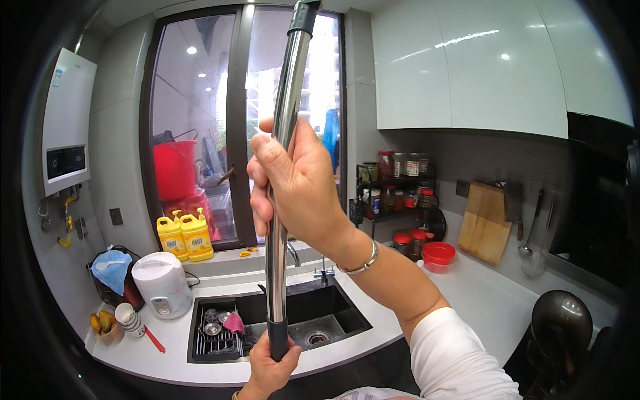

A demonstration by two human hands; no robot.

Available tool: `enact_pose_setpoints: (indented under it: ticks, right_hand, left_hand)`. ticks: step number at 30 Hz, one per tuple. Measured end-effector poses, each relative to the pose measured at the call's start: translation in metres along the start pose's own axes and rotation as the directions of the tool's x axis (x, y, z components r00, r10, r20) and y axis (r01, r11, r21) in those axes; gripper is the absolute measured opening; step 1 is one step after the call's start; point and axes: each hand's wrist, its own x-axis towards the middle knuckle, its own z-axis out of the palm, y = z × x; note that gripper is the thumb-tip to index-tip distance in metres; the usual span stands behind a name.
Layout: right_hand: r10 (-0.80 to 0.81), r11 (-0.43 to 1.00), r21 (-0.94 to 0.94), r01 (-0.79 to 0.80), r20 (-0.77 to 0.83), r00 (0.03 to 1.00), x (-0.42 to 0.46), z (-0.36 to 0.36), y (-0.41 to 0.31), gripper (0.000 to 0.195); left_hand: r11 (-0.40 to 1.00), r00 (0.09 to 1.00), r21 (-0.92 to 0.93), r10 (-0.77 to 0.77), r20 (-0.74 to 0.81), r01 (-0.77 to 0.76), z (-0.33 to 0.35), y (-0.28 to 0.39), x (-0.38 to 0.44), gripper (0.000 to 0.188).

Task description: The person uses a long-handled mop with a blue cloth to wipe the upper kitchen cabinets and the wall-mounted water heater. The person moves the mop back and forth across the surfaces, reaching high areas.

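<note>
A shiny metal pole [278, 250] stands nearly upright before me, its top leaning slightly right. My right hand [300, 185] is wrapped around its upper middle, with a bracelet at the wrist. Lower down, my left hand [272, 362] grips the dark sleeve [278, 334] at the pole's bottom end. Another dark fitting [301, 20] caps the top, where the pole runs out of view. Behind the pole is a black double sink [345, 300] set in a white countertop [220, 372].
Left of the sink are a white rice cooker [162, 285], stacked bowls [129, 320] and red chopsticks [155, 340]. Yellow pump bottles [196, 237] line the sill under the window [195, 100]. At right are a jar rack [395, 215], a cutting board [484, 222] and a wok [561, 320].
</note>
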Motion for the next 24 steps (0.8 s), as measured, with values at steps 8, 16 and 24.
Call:
enact_pose_setpoints:
  ticks: [8,16,24]
  right_hand:
    - [0.102,0.992,-0.053,-0.110,-0.140,0.985,-0.049,-0.040,-0.042,0.023]
    - [0.040,0.980,-0.171,-0.099,-0.321,0.946,-0.066,-0.091,-0.081,0.021]
    - [-0.161,0.924,-0.383,-0.005,-0.402,0.901,-0.034,-0.103,-0.118,0.018]
  left_hand:
    - [0.998,0.991,-0.043,0.044,0.129,-0.038,0.050,-0.014,-0.017,0.015]
    - [0.964,0.925,-0.224,-0.048,0.377,0.141,0.096,0.014,-0.003,0.014]
    - [0.871,0.818,-0.411,0.018,0.576,0.270,0.089,0.056,0.039,0.014]
